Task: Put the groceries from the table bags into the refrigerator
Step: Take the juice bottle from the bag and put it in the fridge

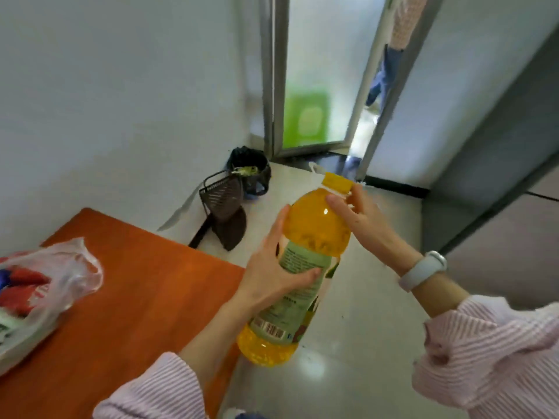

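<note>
A large bottle of yellow oil (pixel 314 231) with a yellow cap and a pale green label hangs tilted in the air over the floor, just right of the table. My left hand (pixel 272 267) grips its labelled middle from the left. My right hand (pixel 360 216) holds the neck and shoulder just below the cap. On the orange table (pixel 145 285) at the far left lies a clear plastic bag (pixel 45 282) with red and blue packets inside.
A black bin (pixel 251 167) and a dark dustpan (pixel 223 204) stand on the floor by the white wall. Behind them a frosted glass door (pixel 317 86) stands ajar. A grey surface (pixel 496 164) rises along the right side.
</note>
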Tool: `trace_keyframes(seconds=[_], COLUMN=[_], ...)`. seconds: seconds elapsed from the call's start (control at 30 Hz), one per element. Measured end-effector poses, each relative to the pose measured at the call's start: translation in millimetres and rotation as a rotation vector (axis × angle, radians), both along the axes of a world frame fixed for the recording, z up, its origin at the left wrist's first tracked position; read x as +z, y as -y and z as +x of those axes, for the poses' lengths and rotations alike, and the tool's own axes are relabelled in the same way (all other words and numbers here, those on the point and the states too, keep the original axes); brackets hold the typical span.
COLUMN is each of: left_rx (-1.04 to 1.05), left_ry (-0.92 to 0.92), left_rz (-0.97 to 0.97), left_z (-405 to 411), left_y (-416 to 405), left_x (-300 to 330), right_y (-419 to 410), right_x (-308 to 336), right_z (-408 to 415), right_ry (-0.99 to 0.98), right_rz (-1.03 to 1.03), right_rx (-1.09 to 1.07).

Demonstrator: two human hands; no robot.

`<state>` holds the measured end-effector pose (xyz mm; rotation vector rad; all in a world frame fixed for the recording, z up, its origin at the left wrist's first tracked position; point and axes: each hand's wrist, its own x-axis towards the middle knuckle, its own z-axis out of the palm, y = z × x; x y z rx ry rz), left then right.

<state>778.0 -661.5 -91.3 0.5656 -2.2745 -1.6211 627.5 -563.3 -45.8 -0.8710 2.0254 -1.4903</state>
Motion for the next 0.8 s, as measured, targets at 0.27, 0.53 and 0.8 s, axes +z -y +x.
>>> trace_keyframes(seconds=[0.27, 0.53, 0.8], left_rx=[-0.342, -0.757, -0.942], left_ry=[-0.026, -0.147, -0.409], left_rz=[-0.265, -0.264, -0.406], left_z=[-150.3, -278.8, -440.6], left_y=[-231.2, -412.6, -531.4], left_x=[-15.3, 14.8, 74.2], right_y=[-272.8, -488.8, -612.0], right_x=[-1.9, 48.6, 102.2], right_z=[-101.7, -173.5, -269.1], right_ry=[-0.106, -0.297, -0.541], right_rz=[0.098, 0.407, 0.307], right_rx=[-0.492, -0.777, -1.098])
